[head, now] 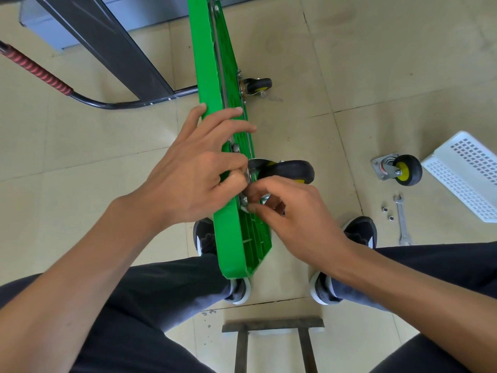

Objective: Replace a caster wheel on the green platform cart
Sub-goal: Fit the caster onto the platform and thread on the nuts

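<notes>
Green cart point(212, 76), black/yellow wheels point(407, 169), white perforated basket point(462, 173).

Support surface: beige tiled floor point(376, 63) with dark grout lines.

Resting directly on floor:
- green cart point(236, 246), stood on edge, near corner down between two dark shoes point(360, 230).
- loose caster wheel point(398, 170), lying on its side, black tyre, yellow hub, metal plate toward cart.
- white perforated basket point(465, 173), just beside loose wheel, at right edge.
- flat wrench point(402, 220), below loose wheel.
- two small nuts point(387, 214), just left of wrench.
- dark metal frame point(273, 343), at bottom centre.
</notes>
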A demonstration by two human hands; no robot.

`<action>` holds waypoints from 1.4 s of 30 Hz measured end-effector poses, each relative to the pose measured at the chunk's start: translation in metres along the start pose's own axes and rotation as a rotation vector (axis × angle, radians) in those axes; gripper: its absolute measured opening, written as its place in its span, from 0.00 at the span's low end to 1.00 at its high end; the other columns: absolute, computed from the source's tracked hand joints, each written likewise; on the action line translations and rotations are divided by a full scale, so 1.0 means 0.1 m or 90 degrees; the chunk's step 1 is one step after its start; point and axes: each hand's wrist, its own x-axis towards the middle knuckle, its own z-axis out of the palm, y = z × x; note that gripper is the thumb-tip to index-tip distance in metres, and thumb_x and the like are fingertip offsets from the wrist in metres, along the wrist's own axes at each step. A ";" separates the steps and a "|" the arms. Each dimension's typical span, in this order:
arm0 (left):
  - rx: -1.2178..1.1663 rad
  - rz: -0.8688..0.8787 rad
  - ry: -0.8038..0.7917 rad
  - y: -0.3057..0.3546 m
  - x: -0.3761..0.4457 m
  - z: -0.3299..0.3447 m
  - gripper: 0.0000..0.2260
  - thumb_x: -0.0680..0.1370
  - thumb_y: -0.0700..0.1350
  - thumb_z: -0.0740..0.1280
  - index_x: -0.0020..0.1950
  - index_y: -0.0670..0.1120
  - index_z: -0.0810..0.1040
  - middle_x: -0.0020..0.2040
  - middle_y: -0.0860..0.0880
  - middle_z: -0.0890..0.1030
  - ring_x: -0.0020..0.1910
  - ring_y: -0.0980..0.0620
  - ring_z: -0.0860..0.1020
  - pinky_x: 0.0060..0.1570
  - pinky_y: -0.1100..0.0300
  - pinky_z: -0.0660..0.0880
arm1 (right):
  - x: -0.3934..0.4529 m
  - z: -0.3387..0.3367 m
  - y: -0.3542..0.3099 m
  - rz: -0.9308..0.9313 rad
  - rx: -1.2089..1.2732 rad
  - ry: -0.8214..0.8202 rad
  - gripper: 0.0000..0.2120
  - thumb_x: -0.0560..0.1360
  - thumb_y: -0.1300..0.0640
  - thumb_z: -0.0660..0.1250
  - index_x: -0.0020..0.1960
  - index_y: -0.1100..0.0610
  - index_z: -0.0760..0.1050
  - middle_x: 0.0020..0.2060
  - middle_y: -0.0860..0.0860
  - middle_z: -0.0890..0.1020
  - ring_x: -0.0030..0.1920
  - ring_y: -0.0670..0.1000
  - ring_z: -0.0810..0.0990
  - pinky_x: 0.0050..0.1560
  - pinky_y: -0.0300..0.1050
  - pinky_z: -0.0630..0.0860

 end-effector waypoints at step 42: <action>0.003 0.002 0.006 0.00 0.00 0.00 0.15 0.76 0.47 0.58 0.39 0.49 0.83 0.69 0.49 0.75 0.76 0.47 0.63 0.73 0.36 0.54 | 0.08 0.08 -0.04 -0.154 -0.346 0.015 0.14 0.82 0.49 0.55 0.45 0.56 0.73 0.35 0.49 0.79 0.30 0.54 0.76 0.26 0.44 0.61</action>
